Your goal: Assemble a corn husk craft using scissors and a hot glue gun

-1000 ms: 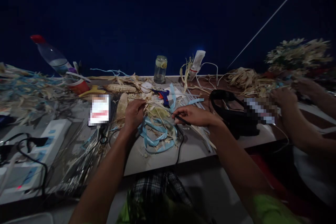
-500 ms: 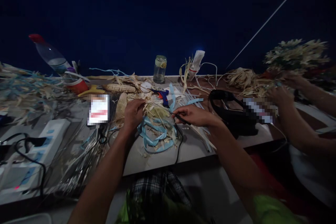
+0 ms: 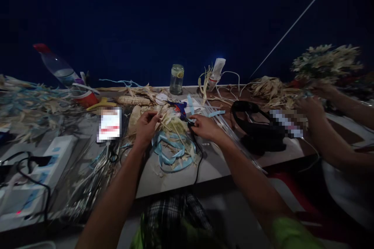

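Note:
My left hand (image 3: 145,127) is closed in a pinch on pale dried corn husk strips (image 3: 169,122) at the middle of the table. My right hand (image 3: 204,127) is closed around the black cord (image 3: 199,163) just behind a blue glue gun (image 3: 180,107), which lies on the husk pile. Below both hands lies a loose coil of light blue ribbon (image 3: 171,152). The cord runs down over the table's front edge.
A glass jar (image 3: 176,79), a corn cob (image 3: 133,100), a red cup (image 3: 84,98) and a plastic bottle (image 3: 57,67) stand at the back. A white power strip (image 3: 37,171) lies left. A black bag (image 3: 257,132) sits right, beside another person's hands (image 3: 309,113) holding husk flowers.
My right hand has slid left and farther from me along the cord, toward the glue gun. My left hand stays pinched on the husks. The other person's hands shifted slightly.

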`<state>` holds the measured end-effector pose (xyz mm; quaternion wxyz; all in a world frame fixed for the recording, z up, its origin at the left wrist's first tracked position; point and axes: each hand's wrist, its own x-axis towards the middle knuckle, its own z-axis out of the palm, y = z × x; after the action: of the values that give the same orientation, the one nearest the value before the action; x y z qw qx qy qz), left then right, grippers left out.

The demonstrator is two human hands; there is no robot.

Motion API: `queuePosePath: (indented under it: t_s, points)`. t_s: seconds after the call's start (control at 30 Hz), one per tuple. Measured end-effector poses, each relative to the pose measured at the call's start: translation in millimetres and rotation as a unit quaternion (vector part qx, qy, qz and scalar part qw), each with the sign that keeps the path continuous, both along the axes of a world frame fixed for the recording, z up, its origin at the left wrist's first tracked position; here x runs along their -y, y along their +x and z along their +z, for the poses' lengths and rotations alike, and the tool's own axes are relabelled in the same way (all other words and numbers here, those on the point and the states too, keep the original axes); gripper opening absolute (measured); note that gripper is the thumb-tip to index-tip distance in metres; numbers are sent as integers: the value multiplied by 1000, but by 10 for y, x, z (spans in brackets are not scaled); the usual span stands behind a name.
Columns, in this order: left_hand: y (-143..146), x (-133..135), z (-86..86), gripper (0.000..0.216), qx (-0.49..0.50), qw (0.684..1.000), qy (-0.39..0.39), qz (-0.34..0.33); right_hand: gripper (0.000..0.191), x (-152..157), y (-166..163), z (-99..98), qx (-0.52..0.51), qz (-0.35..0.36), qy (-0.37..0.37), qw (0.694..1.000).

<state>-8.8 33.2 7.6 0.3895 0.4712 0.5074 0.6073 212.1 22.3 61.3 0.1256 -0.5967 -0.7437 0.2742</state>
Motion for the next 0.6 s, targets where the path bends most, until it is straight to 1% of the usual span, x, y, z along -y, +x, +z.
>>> queuePosePath:
  t_s: [0.07,0.17,0.3,0.47,0.6]
  points:
    - [4,-5,9,21,57,998,-21,-15,41,-29,-111,-78,36,8,14,999]
    - [8,-4,13,26,130,989,-52,-35,35,-68,-269,-146,75,44,17,996]
    - [17,6,4,29,185,978,-71,-65,32,-120,-404,-193,137,58,18,989]
    - [28,15,-14,29,174,978,-74,-86,35,-148,-478,-215,182,55,11,982]
    - [30,17,-10,26,153,983,-58,-84,36,-160,-527,-185,212,76,-2,974]
